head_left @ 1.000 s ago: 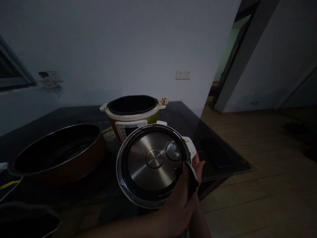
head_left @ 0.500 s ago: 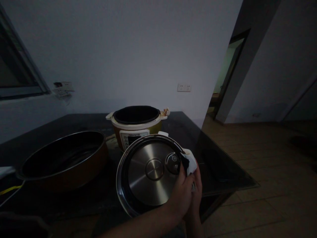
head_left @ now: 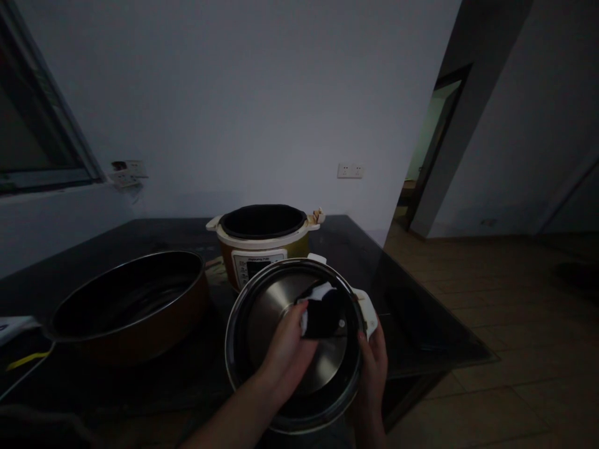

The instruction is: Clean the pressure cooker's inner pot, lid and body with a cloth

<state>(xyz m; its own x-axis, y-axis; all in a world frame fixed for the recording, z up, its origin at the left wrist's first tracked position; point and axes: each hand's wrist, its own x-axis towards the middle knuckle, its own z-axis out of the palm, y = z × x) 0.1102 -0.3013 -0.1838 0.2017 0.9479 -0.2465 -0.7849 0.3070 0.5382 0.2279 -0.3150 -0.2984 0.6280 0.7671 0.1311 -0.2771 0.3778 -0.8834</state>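
A round pressure-cooker lid (head_left: 281, 399) is held tilted toward me, its steel inner plate facing up. My right hand (head_left: 373, 365) grips the lid's right rim by the white handle. My left hand (head_left: 285, 349) presses a dark cloth with a white edge (head_left: 322, 315) against the middle of the steel plate, fingers closed on the cloth. Just behind the lid, the open cooker base (head_left: 262, 240) with its dark inner pot and control panel stands on the black table (head_left: 412, 293).
A wide dark pan (head_left: 131, 305) sits on the table to the left of the lid. A wall socket (head_left: 350, 170) is on the wall behind. Wooden floor and a doorway (head_left: 430, 149) lie to the right. The room is dim.
My left hand has slid the cloth from the lid's right rim to the centre of the steel plate. My right hand, hidden behind it before, now shows on the rim.
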